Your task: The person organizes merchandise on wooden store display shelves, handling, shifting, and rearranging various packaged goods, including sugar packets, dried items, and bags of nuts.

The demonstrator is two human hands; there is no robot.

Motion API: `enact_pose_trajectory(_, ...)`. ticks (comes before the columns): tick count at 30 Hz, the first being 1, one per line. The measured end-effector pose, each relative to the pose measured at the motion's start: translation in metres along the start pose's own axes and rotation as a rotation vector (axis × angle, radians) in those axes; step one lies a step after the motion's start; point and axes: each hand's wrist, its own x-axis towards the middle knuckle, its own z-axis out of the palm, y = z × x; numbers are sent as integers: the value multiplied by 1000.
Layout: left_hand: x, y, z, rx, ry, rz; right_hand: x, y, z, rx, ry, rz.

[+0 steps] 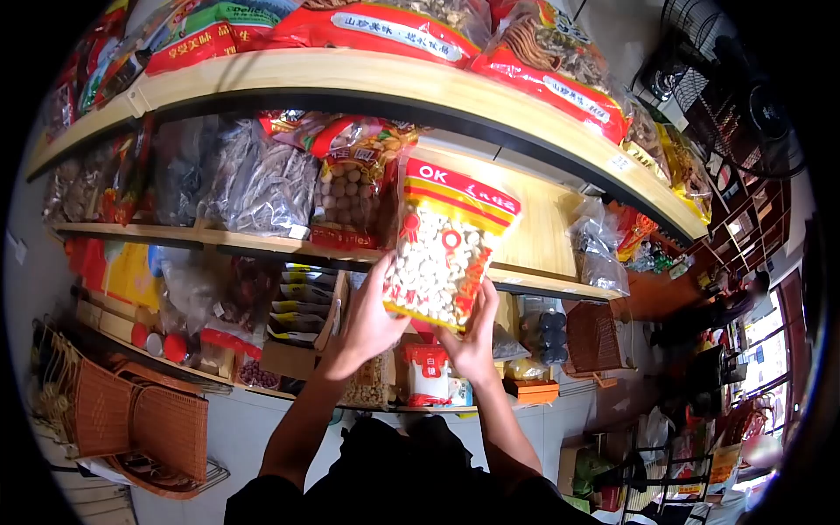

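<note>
A clear plastic bag of whitish nuts or seeds (437, 262), with a red and yellow "OK" top, is held upright in front of the middle shelf. Its lower left side is gripped by my left hand (369, 319), whose fingers go partly behind the bag. My right hand (472, 339) grips the lower right corner, thumb near the bottom edge. Just left of the bag on the shelf stands a bag of round brown dried fruit (350, 192). Behind and to the right, bare wooden shelf board (542, 219) shows.
Red bags (376, 35) line the upper shelf (350, 79), whose edge juts out above my hands. Below are a white bag with a red label (429, 372) and an orange box (531, 391). Wicker chairs (144, 416) stand at left, a black fan (744, 96) at upper right.
</note>
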Motion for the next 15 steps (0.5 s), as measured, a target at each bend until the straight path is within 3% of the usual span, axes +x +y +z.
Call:
enact_pose_trajectory(3,-29,4,3,9,29,19,-29,-11,0,243,1,145)
enact_pose_trajectory(6,-46,26,1,34,64,148,-44,-29,-3,307,-16,168)
enact_pose_trajectory(12,-90,11,5,-113,112,199,-79,-48,-6,486,-3,221)
enact_pose_trajectory(15,-102,18,6,-120,112,222,-93,-50,-10,420,-6,315)
